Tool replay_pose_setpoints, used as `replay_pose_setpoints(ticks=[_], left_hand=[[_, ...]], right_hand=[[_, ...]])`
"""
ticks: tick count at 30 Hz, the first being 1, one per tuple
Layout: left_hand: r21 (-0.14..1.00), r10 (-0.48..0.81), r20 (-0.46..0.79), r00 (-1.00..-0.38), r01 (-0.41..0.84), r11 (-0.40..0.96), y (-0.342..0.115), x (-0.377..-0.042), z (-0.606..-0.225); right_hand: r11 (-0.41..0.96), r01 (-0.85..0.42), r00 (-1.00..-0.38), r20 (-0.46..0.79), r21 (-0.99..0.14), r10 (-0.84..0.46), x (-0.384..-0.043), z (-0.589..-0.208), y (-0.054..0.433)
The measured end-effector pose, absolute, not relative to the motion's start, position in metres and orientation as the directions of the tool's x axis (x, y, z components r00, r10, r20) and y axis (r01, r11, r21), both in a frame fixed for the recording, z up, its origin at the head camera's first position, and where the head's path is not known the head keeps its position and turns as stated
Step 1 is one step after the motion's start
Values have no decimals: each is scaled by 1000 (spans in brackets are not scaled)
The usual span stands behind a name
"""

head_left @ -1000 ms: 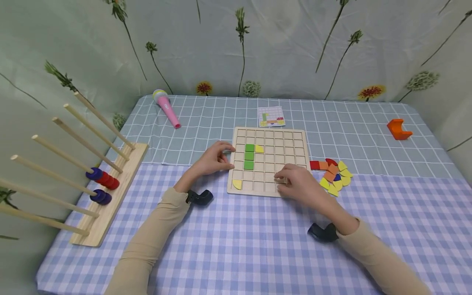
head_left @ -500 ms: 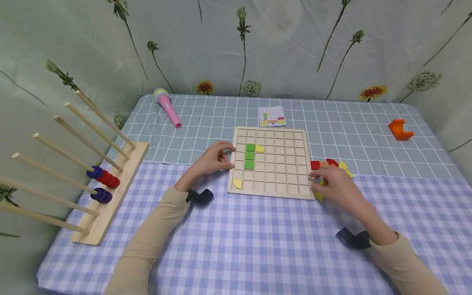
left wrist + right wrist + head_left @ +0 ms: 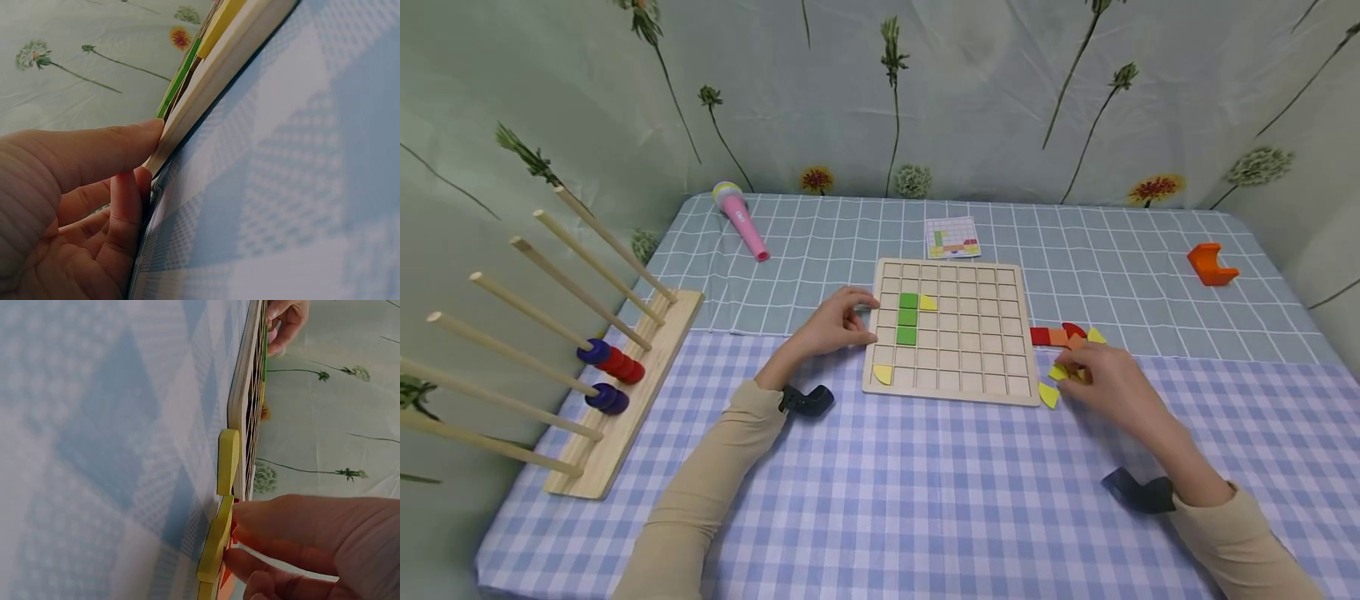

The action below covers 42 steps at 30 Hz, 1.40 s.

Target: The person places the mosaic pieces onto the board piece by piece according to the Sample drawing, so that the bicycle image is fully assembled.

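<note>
A wooden grid board (image 3: pixel 955 350) lies flat on the table. Three green square tiles (image 3: pixel 907 317) form a column on it, with one yellow piece (image 3: pixel 928 302) beside their top and another (image 3: pixel 882 374) at lower left. My left hand (image 3: pixel 838 321) rests its thumb and forefinger at the board's left edge; the left wrist view shows the thumb (image 3: pixel 125 140) there. My right hand (image 3: pixel 1101 379) reaches into a pile of tiles, fingertips among yellow pieces (image 3: pixel 214 547). Whether it pinches one I cannot tell. A yellow quarter-round piece (image 3: pixel 1048 396) lies beside the board's lower right corner.
A printed pattern card (image 3: pixel 952 237) lies behind the board. Red (image 3: pixel 1040 336) and orange (image 3: pixel 1057 337) tiles sit right of it. A wooden peg stand (image 3: pixel 647 375) with red and blue rings stands left, a pink toy microphone (image 3: pixel 741 221) back left, an orange block (image 3: pixel 1212 263) far right.
My right hand has moved right from the board to the tile pile. A yellow piece now lies by the board's lower right corner. The left hand has stayed in place.
</note>
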<state>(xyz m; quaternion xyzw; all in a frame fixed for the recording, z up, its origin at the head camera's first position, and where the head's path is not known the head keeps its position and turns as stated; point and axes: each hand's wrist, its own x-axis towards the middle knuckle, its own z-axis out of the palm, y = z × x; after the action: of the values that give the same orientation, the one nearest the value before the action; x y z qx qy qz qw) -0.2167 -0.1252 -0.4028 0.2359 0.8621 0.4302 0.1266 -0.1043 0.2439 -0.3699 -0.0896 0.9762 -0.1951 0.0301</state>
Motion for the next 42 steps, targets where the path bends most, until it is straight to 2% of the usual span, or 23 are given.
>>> replay_pose_setpoints(ticks=[8, 25, 31, 38, 42], left_hand=[[796, 515, -14, -857, 302, 525, -128, -219, -404], [808, 514, -22, -858, 287, 514, -128, -216, -406], [800, 517, -15, -856, 300, 519, -126, -216, -403], [796, 515, -7, -857, 307, 522, -126, -215, -402], [794, 519, -1, -855, 314, 520, -126, -215, -401]], right_hand=[[917, -140, -980, -79, -374, -182, -110, -373, 235], [917, -159, -982, -34, -366, -184, -112, -377, 231], [917, -188, -981, 23, -353, -192, -113, -372, 233], [882, -286, -958, 126, -375, -257, -119, -367, 220], [883, -297, -955, 115, -364, -274, -123, -364, 209]])
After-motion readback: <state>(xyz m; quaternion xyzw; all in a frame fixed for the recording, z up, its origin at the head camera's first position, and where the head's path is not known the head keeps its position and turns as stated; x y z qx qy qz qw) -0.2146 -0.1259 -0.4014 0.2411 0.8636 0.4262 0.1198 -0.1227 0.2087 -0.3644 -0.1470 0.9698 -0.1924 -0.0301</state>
